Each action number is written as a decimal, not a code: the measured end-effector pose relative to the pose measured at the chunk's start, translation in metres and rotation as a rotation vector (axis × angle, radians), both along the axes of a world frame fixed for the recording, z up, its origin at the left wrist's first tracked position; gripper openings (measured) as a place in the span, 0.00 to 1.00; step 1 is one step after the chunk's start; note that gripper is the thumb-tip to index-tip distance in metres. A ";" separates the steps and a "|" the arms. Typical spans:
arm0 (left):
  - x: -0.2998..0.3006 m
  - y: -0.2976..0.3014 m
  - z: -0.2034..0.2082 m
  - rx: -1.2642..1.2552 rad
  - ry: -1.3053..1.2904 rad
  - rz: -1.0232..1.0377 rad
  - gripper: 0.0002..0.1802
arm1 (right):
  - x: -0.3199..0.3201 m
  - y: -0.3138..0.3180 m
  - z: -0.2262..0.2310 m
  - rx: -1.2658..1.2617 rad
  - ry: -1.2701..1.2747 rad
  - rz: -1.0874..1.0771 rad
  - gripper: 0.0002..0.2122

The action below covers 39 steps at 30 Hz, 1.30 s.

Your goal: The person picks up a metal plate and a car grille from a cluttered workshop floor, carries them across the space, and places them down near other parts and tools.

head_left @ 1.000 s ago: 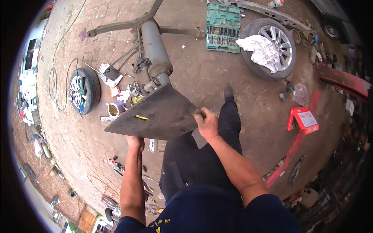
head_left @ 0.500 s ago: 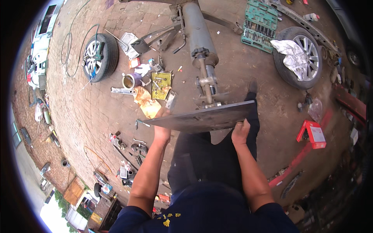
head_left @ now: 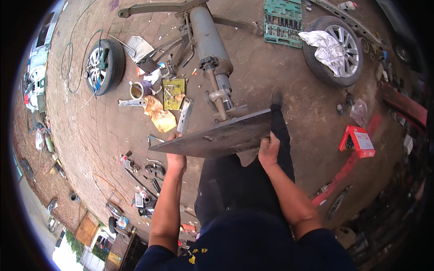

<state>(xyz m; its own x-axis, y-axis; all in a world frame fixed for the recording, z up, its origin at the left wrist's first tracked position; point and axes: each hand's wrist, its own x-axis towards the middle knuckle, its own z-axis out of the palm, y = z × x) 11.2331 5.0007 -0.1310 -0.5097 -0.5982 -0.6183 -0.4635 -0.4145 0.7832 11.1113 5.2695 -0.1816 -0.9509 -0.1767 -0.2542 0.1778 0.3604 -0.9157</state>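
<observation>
A flat dark metal plate (head_left: 217, 139) is held in front of my legs, tilted, its right end farther away than its left. My left hand (head_left: 176, 158) grips its left part, with fingers partly showing beyond the far edge. On the near right side, my right hand (head_left: 269, 150) is closed on the plate, thumb against its face. Just beyond the plate is the end of a grey cylindrical jack (head_left: 209, 38) with a rod and metal fittings. Whether plate and jack are joined is hidden.
Wheels lie at left (head_left: 112, 67) and right (head_left: 312, 56), the right one under a white cloth (head_left: 326, 50). A green socket case (head_left: 282, 27) is far right. Left are a yellow tray (head_left: 174, 94), a can (head_left: 137, 90) and brown paper (head_left: 159, 118); a red box (head_left: 360, 142) sits right.
The whole scene has shifted left in the picture as the view moved. The plate slants more, its left end nearer and right end farther. Both hands keep their hold.
</observation>
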 end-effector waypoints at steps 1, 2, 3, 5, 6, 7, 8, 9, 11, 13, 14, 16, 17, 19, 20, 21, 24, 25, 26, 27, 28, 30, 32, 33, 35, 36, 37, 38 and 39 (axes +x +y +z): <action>0.002 -0.007 0.004 -0.066 -0.031 -0.041 0.10 | 0.007 -0.006 0.003 -0.018 -0.016 -0.018 0.29; 0.005 -0.016 0.009 -0.063 -0.043 -0.047 0.10 | 0.015 -0.014 0.005 -0.051 -0.006 -0.054 0.27; 0.009 -0.025 0.014 -0.060 -0.032 -0.037 0.10 | 0.025 -0.021 0.008 -0.053 -0.025 -0.065 0.25; 0.017 -0.037 0.019 -0.146 -0.077 -0.057 0.11 | 0.043 -0.034 0.013 -0.018 -0.045 -0.085 0.19; 0.020 -0.044 0.021 -0.134 -0.086 -0.090 0.12 | 0.051 -0.038 0.018 -0.025 -0.100 -0.060 0.22; 0.024 -0.054 0.024 -0.127 -0.089 -0.119 0.12 | 0.059 -0.041 0.022 0.002 -0.100 -0.035 0.23; 0.028 -0.060 0.027 -0.120 -0.095 -0.146 0.12 | 0.067 -0.042 0.028 0.014 -0.119 -0.023 0.25; 0.032 -0.063 0.028 0.018 -0.051 -0.067 0.11 | 0.072 -0.043 0.033 0.012 -0.107 -0.025 0.27; 0.038 -0.061 0.031 0.120 -0.041 -0.020 0.11 | 0.078 -0.038 0.046 0.069 -0.149 0.009 0.29; 0.042 -0.048 0.031 0.175 -0.089 0.114 0.10 | 0.073 -0.030 0.056 0.110 -0.149 0.004 0.28; 0.043 -0.036 0.030 0.152 -0.097 0.186 0.09 | 0.069 -0.025 0.061 0.125 -0.136 -0.013 0.28; 0.044 -0.019 0.033 0.223 -0.069 0.155 0.10 | 0.058 -0.007 0.072 0.156 -0.117 0.014 0.20; 0.045 -0.009 0.036 0.224 -0.036 0.143 0.10 | 0.054 0.003 0.079 0.162 -0.113 0.002 0.17; 0.038 0.016 0.038 0.220 -0.023 0.223 0.09 | 0.040 0.020 0.088 0.137 -0.093 -0.008 0.14; 0.036 0.025 0.041 0.159 0.006 0.176 0.09 | 0.034 0.026 0.093 0.099 -0.082 -0.014 0.13; 0.031 0.035 0.043 0.140 -0.010 0.245 0.10 | 0.029 0.033 0.099 0.086 -0.118 -0.035 0.13; 0.019 0.062 0.047 0.111 -0.015 0.285 0.14 | 0.008 0.054 0.109 0.071 -0.079 -0.002 0.19; 0.015 0.072 0.047 0.107 0.001 0.272 0.16 | 0.000 0.061 0.111 0.096 -0.059 0.012 0.20; 0.011 0.083 0.047 0.077 0.026 0.282 0.16 | -0.007 0.069 0.111 0.116 -0.037 0.024 0.20; 0.009 0.093 0.048 0.045 0.048 0.289 0.16 | -0.012 0.076 0.111 0.128 -0.024 0.032 0.21; 0.007 0.104 0.049 0.015 0.085 0.293 0.16 | -0.015 0.084 0.112 0.151 -0.020 0.050 0.21; 0.006 0.125 0.050 0.028 0.044 0.353 0.15 | -0.024 0.101 0.110 0.169 -0.008 0.089 0.20; 0.010 0.154 0.052 0.025 0.042 0.435 0.13 | -0.027 0.120 0.108 0.167 0.012 0.143 0.20; 0.012 0.169 0.051 0.049 0.081 0.507 0.13 | -0.030 0.131 0.107 0.180 0.007 0.182 0.21; 0.017 0.201 0.048 -0.012 -0.043 0.501 0.12 | -0.040 0.152 0.101 0.175 0.000 0.252 0.22; 0.022 0.220 0.049 -0.008 -0.088 0.529 0.12 | -0.045 0.167 0.101 0.168 -0.008 0.286 0.22; 0.024 0.236 0.048 0.045 -0.140 0.537 0.12 | -0.051 0.180 0.100 0.151 -0.014 0.316 0.23; 0.025 0.253 0.047 0.023 -0.076 0.548 0.11 | -0.058 0.192 0.098 0.147 0.010 0.343 0.23; 0.023 0.271 0.048 0.050 -0.051 0.601 0.11 | -0.066 0.203 0.096 0.135 0.031 0.366 0.24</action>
